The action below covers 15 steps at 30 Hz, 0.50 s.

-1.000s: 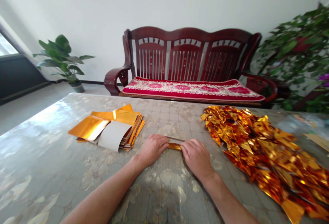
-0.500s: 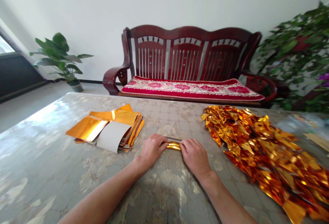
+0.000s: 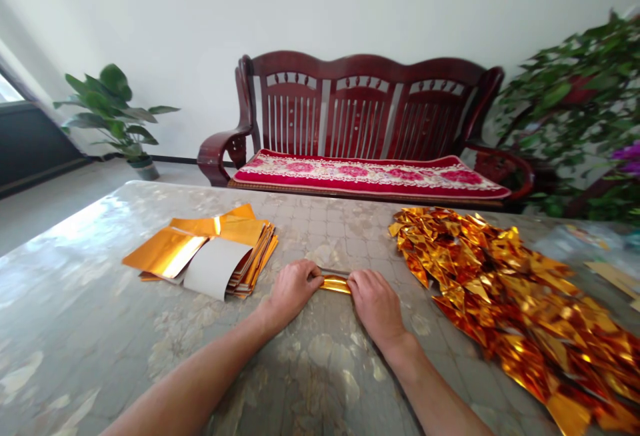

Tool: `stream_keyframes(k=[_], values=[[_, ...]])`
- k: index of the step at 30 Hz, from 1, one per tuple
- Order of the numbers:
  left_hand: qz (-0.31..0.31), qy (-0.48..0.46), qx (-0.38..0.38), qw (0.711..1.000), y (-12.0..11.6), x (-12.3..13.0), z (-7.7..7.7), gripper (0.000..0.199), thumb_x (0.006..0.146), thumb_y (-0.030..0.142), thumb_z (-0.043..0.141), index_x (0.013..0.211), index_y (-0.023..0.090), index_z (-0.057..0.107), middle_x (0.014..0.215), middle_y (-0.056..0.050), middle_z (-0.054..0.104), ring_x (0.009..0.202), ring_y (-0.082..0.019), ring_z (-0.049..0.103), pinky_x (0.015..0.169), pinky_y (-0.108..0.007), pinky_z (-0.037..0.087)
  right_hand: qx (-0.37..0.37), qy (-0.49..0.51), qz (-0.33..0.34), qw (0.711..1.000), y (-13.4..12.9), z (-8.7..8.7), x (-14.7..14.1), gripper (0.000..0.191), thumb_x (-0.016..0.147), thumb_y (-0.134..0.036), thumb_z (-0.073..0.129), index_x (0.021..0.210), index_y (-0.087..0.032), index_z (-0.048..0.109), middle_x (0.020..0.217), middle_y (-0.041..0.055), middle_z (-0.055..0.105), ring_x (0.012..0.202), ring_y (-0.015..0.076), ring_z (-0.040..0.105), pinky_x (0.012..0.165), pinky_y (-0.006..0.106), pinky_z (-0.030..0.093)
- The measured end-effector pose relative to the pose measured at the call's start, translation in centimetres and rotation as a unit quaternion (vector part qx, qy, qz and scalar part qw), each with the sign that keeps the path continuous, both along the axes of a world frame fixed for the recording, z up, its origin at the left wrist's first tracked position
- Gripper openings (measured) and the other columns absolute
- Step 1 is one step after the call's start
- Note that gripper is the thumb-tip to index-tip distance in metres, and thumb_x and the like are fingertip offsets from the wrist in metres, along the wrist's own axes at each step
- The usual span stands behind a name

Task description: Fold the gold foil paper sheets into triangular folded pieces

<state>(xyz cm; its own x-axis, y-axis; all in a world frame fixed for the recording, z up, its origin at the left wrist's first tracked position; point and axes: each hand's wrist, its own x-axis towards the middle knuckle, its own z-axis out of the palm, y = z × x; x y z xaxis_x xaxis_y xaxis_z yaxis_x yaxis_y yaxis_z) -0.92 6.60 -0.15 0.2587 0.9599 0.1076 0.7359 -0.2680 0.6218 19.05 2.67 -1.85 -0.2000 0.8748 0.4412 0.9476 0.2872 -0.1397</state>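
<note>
Between my two hands is a narrow folded piece of gold foil paper (image 3: 335, 284), shiny on the side facing me, with a dull edge behind it. My left hand (image 3: 296, 293) pinches its left end, and my right hand (image 3: 376, 304) pinches the right end. Both sets of fingers are closed, and the tips partly cover the paper. To the left lies a loose stack of gold foil sheets (image 3: 173, 249), one with its grey back facing up. A large heap of folded gold foil pieces (image 3: 505, 289) spreads along the right side.
The table (image 3: 320, 369) has a patterned grey cover. Clear plastic packaging (image 3: 575, 241) and a tan card (image 3: 613, 281) lie at the far right. Beyond the table stand a dark red wooden bench (image 3: 357, 109) with a red floral cushion, a potted plant (image 3: 120, 113) and leafy greenery (image 3: 575, 96).
Both hands still grip the paper at its ends. The strip looks slightly flatter and a little more of the dull back layer shows. The view has shifted slightly.
</note>
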Motion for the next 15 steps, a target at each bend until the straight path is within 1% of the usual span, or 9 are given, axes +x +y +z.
stream_keyframes(k=[3, 8, 12, 15], values=[[0.010, -0.003, 0.012, 1.000, -0.16, 0.04, -0.36, 0.008, 0.083, 0.020, 0.064, 0.077, 0.020, 0.070, 0.078, 0.001, 0.070, 0.074, -0.014, 0.062, 0.067, -0.023, 0.037, -0.004, -0.001, -0.002, 1.000, 0.11, -0.11, 0.06, 0.011, 0.096, -0.019, 0.057, 0.086, -0.022, 0.059, 0.083, 0.0017, 0.063, 0.085, 0.0195, 0.056, 0.077, 0.029, 0.036], [0.040, 0.009, 0.015, 0.999, -0.11, 0.23, -0.64, 0.008, 0.084, 0.022, 0.065, 0.078, 0.020, 0.070, 0.078, 0.001, 0.068, 0.071, -0.013, 0.060, 0.064, -0.023, 0.035, -0.007, -0.006, -0.006, 1.000, 0.33, -0.28, 0.25, 0.008, 0.095, -0.021, 0.059, 0.088, -0.022, 0.061, 0.085, 0.0017, 0.063, 0.085, 0.0204, 0.055, 0.078, 0.030, 0.036], [0.051, 0.027, 0.024, 0.998, 0.14, 0.29, -0.85, 0.010, 0.085, 0.022, 0.063, 0.076, 0.020, 0.067, 0.086, 0.000, 0.066, 0.074, -0.013, 0.059, 0.066, -0.024, 0.035, -0.020, -0.005, -0.010, 1.000, 0.41, -0.29, 0.32, 0.005, 0.093, -0.021, 0.062, 0.089, -0.022, 0.062, 0.086, 0.0018, 0.063, 0.086, 0.0209, 0.055, 0.078, 0.031, 0.037], [0.053, 0.034, 0.018, 0.998, 0.22, 0.30, -0.79, 0.011, 0.085, 0.022, 0.062, 0.075, 0.020, 0.066, 0.088, -0.001, 0.064, 0.075, -0.013, 0.059, 0.066, -0.024, 0.035, -0.021, -0.002, -0.012, 1.000, 0.42, -0.29, 0.34, 0.004, 0.093, -0.021, 0.062, 0.089, -0.022, 0.062, 0.086, 0.0017, 0.064, 0.086, 0.0208, 0.055, 0.078, 0.031, 0.037]])
